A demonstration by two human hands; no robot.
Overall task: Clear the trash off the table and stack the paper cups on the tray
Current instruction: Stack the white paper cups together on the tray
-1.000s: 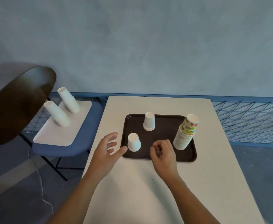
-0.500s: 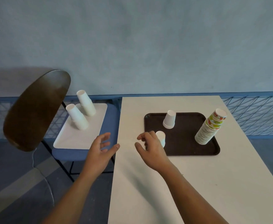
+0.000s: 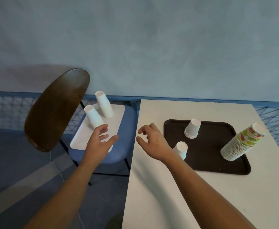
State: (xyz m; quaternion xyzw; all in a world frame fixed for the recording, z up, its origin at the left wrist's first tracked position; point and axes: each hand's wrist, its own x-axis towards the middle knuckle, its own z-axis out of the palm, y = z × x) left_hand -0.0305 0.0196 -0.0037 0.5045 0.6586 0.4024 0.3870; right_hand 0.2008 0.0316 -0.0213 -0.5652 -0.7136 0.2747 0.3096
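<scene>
A dark brown tray lies on the white table. On it stand an upside-down white cup, a short stack of white cups and a tall leaning stack topped with fruit-printed cups. To the left, a white tray on a blue chair seat carries two stacks of white cups. My left hand hovers open over the white tray, just below the nearer stack. My right hand floats with loosely curled, empty fingers above the table's left edge.
The chair's dark wooden backrest stands at the left. A blue mesh railing runs along the grey wall behind the table. Dark floor lies under the chair.
The view swung left. Both hands moved left, away from the brown tray: the left now reaches over the chair's white tray and the right is at the table's left edge.
</scene>
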